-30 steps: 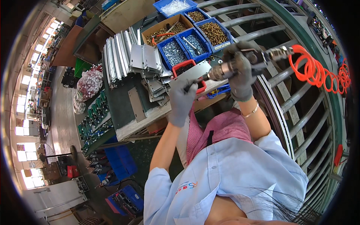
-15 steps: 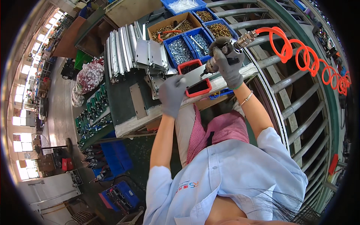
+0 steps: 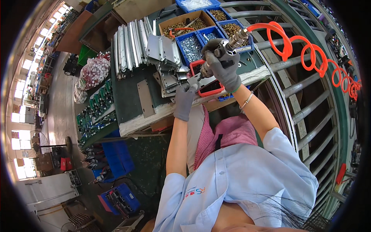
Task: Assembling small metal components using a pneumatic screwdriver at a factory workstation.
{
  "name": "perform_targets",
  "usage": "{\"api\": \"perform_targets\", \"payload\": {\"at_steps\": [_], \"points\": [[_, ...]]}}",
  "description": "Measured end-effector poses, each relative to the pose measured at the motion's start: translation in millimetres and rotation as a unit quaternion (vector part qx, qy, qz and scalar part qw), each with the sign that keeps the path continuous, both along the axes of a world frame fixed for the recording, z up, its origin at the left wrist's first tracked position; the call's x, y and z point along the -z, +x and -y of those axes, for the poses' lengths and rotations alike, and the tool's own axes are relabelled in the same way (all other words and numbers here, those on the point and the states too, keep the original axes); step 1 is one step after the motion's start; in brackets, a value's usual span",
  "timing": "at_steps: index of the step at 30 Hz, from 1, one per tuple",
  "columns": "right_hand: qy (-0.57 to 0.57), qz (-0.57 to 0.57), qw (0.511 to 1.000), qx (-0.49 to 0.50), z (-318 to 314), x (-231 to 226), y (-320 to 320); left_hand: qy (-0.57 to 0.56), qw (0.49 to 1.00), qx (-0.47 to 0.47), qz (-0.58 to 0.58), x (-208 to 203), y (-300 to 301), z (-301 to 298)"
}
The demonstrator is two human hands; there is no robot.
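My right hand (image 3: 225, 65), in a grey glove, grips a pneumatic screwdriver (image 3: 220, 52) that slants down to the left. Its tip is at a small silver metal plate (image 3: 194, 80). Pinched at the plate's near side are the gloved fingers of my left hand (image 3: 184, 101); the exact contact is partly hidden. Beneath the tool stand two red bins: the near red bin (image 3: 211, 92) by the bench edge, and the far red bin (image 3: 195, 63), partly covered by my right hand. A coiled orange air hose (image 3: 286, 42) runs from the tool toward the right.
Long metal strips (image 3: 133, 48) and stacked metal plates (image 3: 164, 50) cover the bench's left part. Blue bins (image 3: 190, 48) and a cardboard box (image 3: 183, 25) hold small hardware behind. One flat plate (image 3: 145, 98) lies near the front edge. A roller conveyor (image 3: 305, 87) borders the right.
My right hand has brought the screwdriver down and left to the small plate. My left hand has shifted right, and its fingers now meet the plate beneath the tip.
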State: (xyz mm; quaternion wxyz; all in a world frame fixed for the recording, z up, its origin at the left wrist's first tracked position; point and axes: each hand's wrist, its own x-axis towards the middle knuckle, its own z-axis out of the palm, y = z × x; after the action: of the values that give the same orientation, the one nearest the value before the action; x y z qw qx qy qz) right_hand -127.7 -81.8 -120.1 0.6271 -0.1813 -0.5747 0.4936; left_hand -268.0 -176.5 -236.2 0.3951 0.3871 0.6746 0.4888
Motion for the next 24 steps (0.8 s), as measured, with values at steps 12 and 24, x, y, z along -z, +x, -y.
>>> {"api": "perform_targets", "payload": {"at_steps": [12,24], "points": [[0.041,0.068,0.995,-0.066,-8.2,-7.7,-49.5,0.053,0.998,0.001,0.031,9.5,-0.1,-4.1],[0.119,0.138,0.980,-0.077,-20.9,-1.0,-72.9,0.064,0.998,-0.021,0.003,12.9,4.2,-2.6]]}}
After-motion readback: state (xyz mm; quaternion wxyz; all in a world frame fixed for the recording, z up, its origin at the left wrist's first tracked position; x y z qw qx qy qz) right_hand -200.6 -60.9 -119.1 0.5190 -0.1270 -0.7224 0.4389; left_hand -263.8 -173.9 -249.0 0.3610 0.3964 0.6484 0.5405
